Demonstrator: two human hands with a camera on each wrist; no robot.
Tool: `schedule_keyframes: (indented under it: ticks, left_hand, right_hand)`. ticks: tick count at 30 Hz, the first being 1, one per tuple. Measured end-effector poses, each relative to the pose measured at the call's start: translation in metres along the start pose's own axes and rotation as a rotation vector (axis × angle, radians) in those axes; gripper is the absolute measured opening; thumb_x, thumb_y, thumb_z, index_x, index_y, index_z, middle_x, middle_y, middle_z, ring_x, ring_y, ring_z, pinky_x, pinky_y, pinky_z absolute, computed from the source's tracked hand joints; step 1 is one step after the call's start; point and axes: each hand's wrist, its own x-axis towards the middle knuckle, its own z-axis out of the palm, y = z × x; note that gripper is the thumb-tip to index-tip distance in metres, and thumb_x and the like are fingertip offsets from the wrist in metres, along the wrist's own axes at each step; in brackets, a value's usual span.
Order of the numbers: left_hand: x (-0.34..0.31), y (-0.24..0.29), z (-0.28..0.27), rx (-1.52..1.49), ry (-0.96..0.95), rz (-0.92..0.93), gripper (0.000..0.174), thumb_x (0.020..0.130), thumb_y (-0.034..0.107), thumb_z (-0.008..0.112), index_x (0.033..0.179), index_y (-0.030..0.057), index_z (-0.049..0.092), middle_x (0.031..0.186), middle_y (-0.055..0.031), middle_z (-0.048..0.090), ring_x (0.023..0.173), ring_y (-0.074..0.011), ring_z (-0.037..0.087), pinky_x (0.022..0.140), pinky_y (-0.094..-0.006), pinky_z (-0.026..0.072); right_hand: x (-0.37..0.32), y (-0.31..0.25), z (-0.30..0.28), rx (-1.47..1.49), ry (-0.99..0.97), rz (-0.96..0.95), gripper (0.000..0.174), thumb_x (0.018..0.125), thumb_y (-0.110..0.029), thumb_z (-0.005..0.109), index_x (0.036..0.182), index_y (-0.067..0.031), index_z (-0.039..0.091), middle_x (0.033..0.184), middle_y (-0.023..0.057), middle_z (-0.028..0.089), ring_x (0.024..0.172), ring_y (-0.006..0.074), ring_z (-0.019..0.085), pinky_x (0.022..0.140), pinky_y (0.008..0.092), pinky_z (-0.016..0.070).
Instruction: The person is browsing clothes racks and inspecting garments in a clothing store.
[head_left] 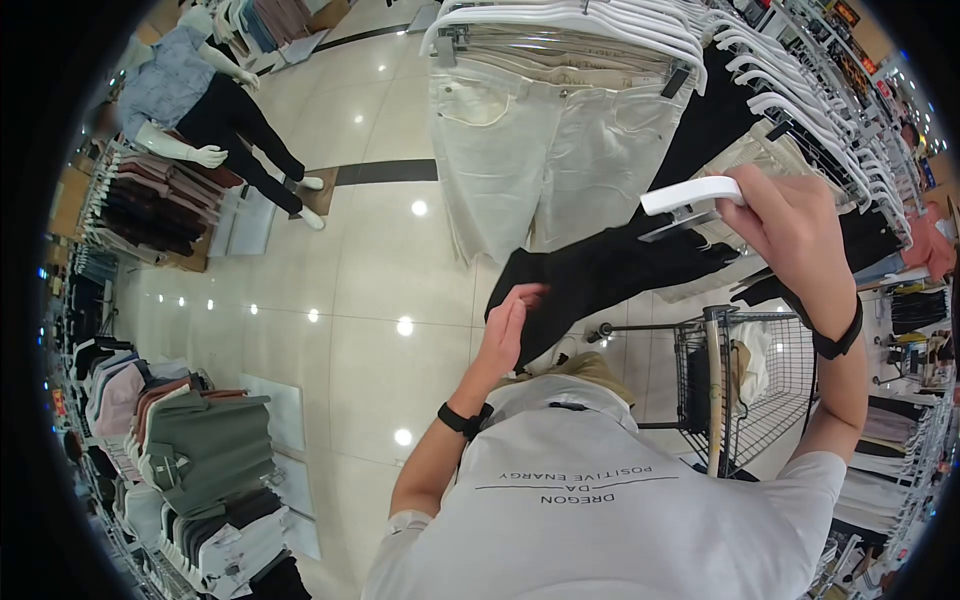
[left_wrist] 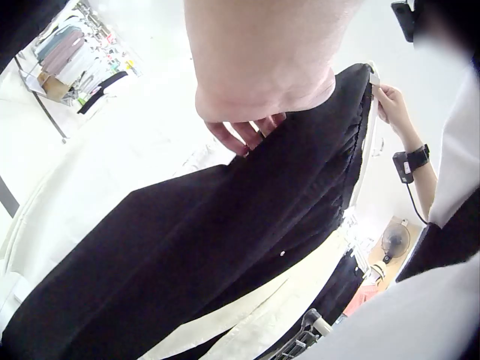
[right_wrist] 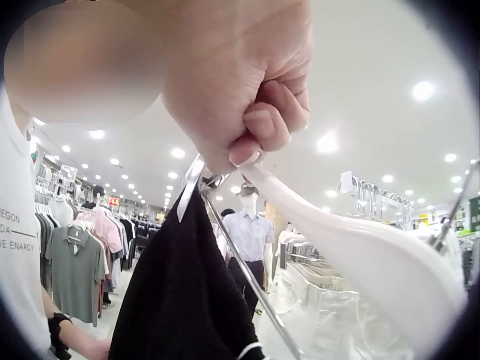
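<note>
Black trousers (head_left: 590, 275) hang sideways from a white hanger (head_left: 690, 195) with metal clips. The right hand (head_left: 795, 225) grips the hanger at its top, fingers curled round it, also seen close up as the right hand (right_wrist: 247, 90) in the right wrist view. Against the trousers' lower part rests the left hand (head_left: 508, 330), its fingers extended. In the left wrist view the left hand's fingers (left_wrist: 244, 135) reach behind the edge of the black cloth (left_wrist: 202, 232), so their tips are partly hidden.
White trousers (head_left: 550, 150) hang on a rack in front, with more white hangers (head_left: 800, 90) to the right. A wire shopping cart (head_left: 765, 390) stands by the person's right side. A dressed mannequin (head_left: 215, 100) and clothing racks (head_left: 200, 450) are on the left.
</note>
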Motion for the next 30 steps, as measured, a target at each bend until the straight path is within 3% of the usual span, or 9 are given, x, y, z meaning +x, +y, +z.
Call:
schedule_keyframes:
  ticks: [3,6,13,17,19,22,26,29,30]
  left_hand:
    - [0.001,0.023,-0.005,-0.046,0.195,0.198,0.054,0.113,0.031,0.03,0.088,-0.0049,0.062,0.085,-0.0107,0.062,0.081,-0.0191,0.058,0.079,-0.0315,0.0471]
    - [0.014,0.029,-0.02,-0.042,0.34,0.148,0.05,0.114,0.028,0.033,0.089,-0.0047,0.061,0.083,-0.0088,0.06,0.08,-0.0179,0.057,0.079,-0.0306,0.0469]
    - [0.066,0.09,-0.037,0.097,0.107,0.206,0.025,0.108,0.02,0.054,0.12,-0.0017,0.06,0.112,-0.0101,0.059,0.101,-0.0194,0.057,0.09,-0.0316,0.0468]
    - [0.092,0.128,-0.031,0.379,0.129,0.501,0.062,0.099,0.022,0.068,0.152,0.0031,0.042,0.149,-0.0186,0.044,0.137,-0.0324,0.044,0.11,-0.0424,0.0393]
    - [0.099,0.14,-0.04,0.539,0.151,0.581,0.069,0.097,0.023,0.068,0.156,0.0038,0.036,0.157,-0.0184,0.034,0.142,-0.034,0.039,0.116,-0.0456,0.0341]
    - [0.1,0.161,-0.058,0.686,0.156,0.683,0.075,0.094,0.028,0.071,0.156,0.0036,0.036,0.165,-0.0195,0.027,0.147,-0.0393,0.036,0.122,-0.0506,0.0261]
    - [0.104,0.176,-0.075,0.868,0.056,0.867,0.063,0.09,0.039,0.075,0.137,0.0018,0.057,0.137,-0.0184,0.061,0.136,-0.0389,0.051,0.119,-0.0513,0.0329]
    - [0.11,0.173,-0.087,0.841,0.081,0.976,0.049,0.086,0.049,0.073,0.098,0.0008,0.071,0.098,-0.0143,0.071,0.095,-0.0362,0.07,0.082,-0.0426,0.0575]
    - [0.11,0.176,-0.091,0.844,0.085,0.978,0.049,0.086,0.049,0.073,0.098,0.0008,0.071,0.098,-0.0143,0.071,0.095,-0.0362,0.07,0.082,-0.0426,0.0575]
  right_hand:
    - [0.001,-0.005,-0.009,0.106,-0.108,0.054,0.019,0.084,-0.009,0.079,0.097,-0.0012,0.069,0.068,0.007,0.061,0.054,0.0258,0.059,0.05,0.035,0.0423]
    - [0.005,-0.015,-0.004,0.084,0.078,-0.062,0.021,0.083,-0.013,0.083,0.09,-0.005,0.065,0.057,0.0038,0.049,0.044,0.0197,0.051,0.042,0.0341,0.0368]
    - [0.025,-0.05,-0.016,0.204,0.175,-0.357,0.034,0.079,-0.015,0.087,0.094,0.0067,0.065,0.064,0.0027,0.055,0.05,0.014,0.056,0.042,0.0269,0.0439]
    - [0.029,-0.067,-0.003,0.326,0.182,-0.424,0.036,0.087,-0.019,0.082,0.099,0.0091,0.064,0.069,0.0087,0.06,0.054,0.0187,0.059,0.043,0.0299,0.0433]
    - [0.034,-0.073,0.007,0.442,0.289,-0.516,0.035,0.092,-0.02,0.078,0.102,0.0085,0.06,0.08,0.0154,0.068,0.066,0.0235,0.069,0.051,0.0305,0.056]
    - [0.035,-0.079,0.009,0.426,0.353,-0.526,0.027,0.089,-0.016,0.08,0.096,0.0027,0.063,0.084,0.0136,0.069,0.067,0.0203,0.069,0.056,0.0251,0.0576]
    - [0.034,-0.085,0.013,0.411,0.392,-0.643,0.025,0.092,-0.019,0.077,0.095,0.0025,0.064,0.085,0.0155,0.07,0.072,0.0237,0.071,0.066,0.0288,0.0623]
    - [0.035,-0.088,0.013,0.417,0.395,-0.683,0.024,0.092,-0.019,0.077,0.094,0.002,0.066,0.086,0.0152,0.07,0.074,0.0239,0.072,0.071,0.03,0.0631]
    - [0.036,-0.088,0.013,0.419,0.402,-0.687,0.023,0.092,-0.019,0.077,0.094,0.0017,0.066,0.085,0.0151,0.071,0.074,0.0241,0.073,0.072,0.0299,0.0634]
